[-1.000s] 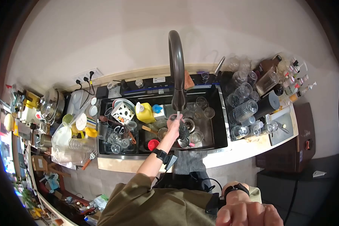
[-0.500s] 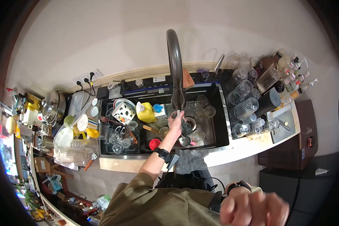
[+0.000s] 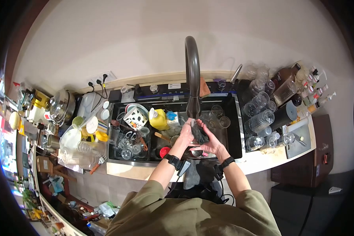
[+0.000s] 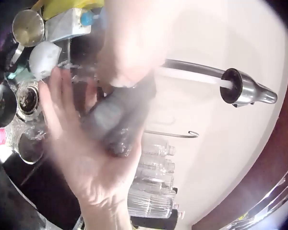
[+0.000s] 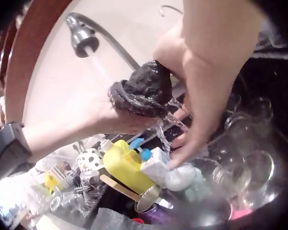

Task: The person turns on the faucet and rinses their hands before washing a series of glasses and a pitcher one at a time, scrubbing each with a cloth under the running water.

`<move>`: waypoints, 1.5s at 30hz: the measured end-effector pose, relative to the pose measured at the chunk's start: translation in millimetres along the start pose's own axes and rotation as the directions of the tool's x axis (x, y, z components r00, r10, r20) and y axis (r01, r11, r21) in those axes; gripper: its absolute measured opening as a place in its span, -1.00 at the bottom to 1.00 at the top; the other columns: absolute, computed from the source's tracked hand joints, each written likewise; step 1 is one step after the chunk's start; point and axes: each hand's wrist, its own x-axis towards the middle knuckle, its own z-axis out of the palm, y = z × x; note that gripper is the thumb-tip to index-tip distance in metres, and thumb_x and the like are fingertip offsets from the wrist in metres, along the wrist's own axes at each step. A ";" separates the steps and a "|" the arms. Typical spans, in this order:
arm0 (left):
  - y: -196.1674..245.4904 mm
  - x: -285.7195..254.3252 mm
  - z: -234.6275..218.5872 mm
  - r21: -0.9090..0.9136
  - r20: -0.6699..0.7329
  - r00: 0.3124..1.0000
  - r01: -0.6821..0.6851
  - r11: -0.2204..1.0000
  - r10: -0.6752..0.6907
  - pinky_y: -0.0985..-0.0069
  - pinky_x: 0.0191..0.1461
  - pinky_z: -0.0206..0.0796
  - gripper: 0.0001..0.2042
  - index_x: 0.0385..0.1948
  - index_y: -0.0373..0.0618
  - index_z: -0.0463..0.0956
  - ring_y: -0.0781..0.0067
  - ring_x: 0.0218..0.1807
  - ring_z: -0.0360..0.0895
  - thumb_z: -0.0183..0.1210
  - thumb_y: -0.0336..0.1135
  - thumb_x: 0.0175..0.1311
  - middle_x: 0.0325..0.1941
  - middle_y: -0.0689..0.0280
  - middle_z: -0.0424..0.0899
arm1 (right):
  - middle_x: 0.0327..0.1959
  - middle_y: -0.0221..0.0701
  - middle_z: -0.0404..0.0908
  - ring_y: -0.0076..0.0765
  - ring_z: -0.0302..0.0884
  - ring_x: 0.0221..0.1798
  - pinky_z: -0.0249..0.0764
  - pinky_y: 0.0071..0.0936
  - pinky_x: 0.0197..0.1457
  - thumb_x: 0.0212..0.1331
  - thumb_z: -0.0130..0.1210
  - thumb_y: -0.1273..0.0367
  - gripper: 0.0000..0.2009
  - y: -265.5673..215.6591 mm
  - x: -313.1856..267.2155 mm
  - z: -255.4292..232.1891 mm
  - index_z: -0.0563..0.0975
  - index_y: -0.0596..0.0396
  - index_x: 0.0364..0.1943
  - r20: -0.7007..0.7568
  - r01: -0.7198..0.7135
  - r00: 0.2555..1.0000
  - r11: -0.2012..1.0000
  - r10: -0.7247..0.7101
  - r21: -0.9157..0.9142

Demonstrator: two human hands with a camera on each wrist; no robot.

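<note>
A dark, wet, textured bundle [image 3: 200, 135] is between the two hands below the faucet [image 3: 192, 82]. My left hand [image 3: 186, 133] grips it; water falls from the faucet head [image 5: 84, 44] onto the bundle [image 5: 146, 88] in the right wrist view. The left hand's fingers are partly hidden behind it. My right hand [image 3: 211, 144] reaches in from the right, its fingers extended, and in the left wrist view its palm [image 4: 93, 163] lies against the bundle's underside. Water runs off between the hands in the right wrist view.
Around the hands lies the black sink with glasses [image 3: 224, 122], a small metal cup [image 3: 197, 153], a red cup [image 3: 164, 152] and a yellow bottle [image 3: 158, 119]. Clear cups [image 3: 262, 120] crowd the right-hand rack. Dishes and utensils fill the left counter.
My right hand has come up from the lower right, near the body, to the dark bundle at the sink. The left hand stays under the faucet with the bundle.
</note>
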 end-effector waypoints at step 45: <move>-17.6 12.1 -4.6 0.875 0.101 0.948 -0.229 0.427 0.301 0.52 -0.48 0.32 -0.86 -0.57 -0.19 0.45 0.52 -0.59 0.46 0.11 -0.35 0.12 -0.65 0.33 0.51 | -0.45 -0.37 0.54 -0.60 0.40 -0.54 0.26 -0.62 -0.65 0.11 0.12 0.33 -0.59 22.6 23.2 -39.6 0.37 0.26 0.01 -0.375 -0.192 0.919 0.695 -0.119 -0.692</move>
